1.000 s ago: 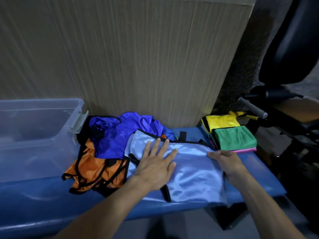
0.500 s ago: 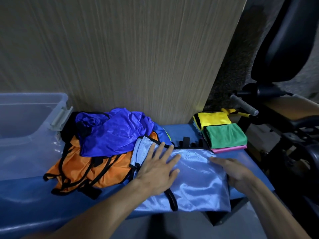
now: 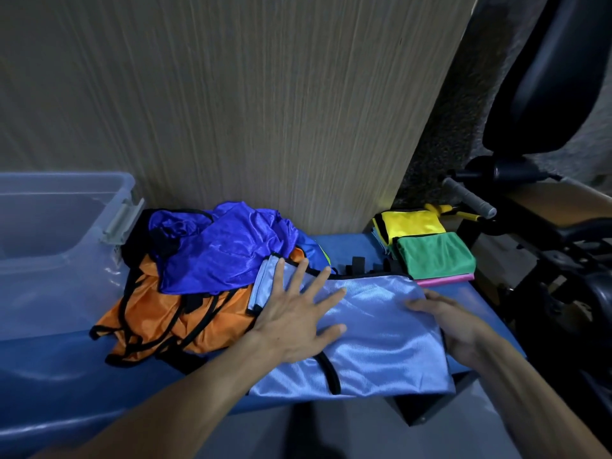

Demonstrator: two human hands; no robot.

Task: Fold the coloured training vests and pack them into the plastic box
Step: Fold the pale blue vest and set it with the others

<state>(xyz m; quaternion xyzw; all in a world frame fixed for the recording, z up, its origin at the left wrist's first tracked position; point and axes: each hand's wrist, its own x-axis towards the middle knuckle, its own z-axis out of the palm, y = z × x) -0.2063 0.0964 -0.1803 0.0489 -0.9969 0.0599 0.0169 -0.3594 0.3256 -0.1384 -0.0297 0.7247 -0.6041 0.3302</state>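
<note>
Your left hand (image 3: 294, 319) lies flat, fingers spread wide, palm down on the shiny pale-blue mesh vest w/ black trim (image 3: 374, 332); pressing, not gripping. Your right hand (image 3: 453, 326) rests on the vest's right edge, fingers extended and close together, laid over the fabric; can't tell if the thumb is tucked under the edge.

Pale-blue vest is spread on the blue padded bench (image 3: 66, 376), near edge hanging a little over the front. A black strap (image 3: 331, 376) runs across its near part.

Left of it, touching: crumpled orange vest w/ black edging (image 3: 159, 319), and a bunched royal-blue vest (image 3: 231, 250) heaped on top, toward the wood-grain panel (image 3: 265, 111).

Far right on the bench: stack of folded vests, green (image 3: 433, 256) nearest, yellow (image 3: 410, 223) behind, pink edge (image 3: 443, 279) showing underneath.

Clear plastic box w/ grey latch (image 3: 49, 243) sits at far left, just beside the loose pile. No vests visible inside.
</note>
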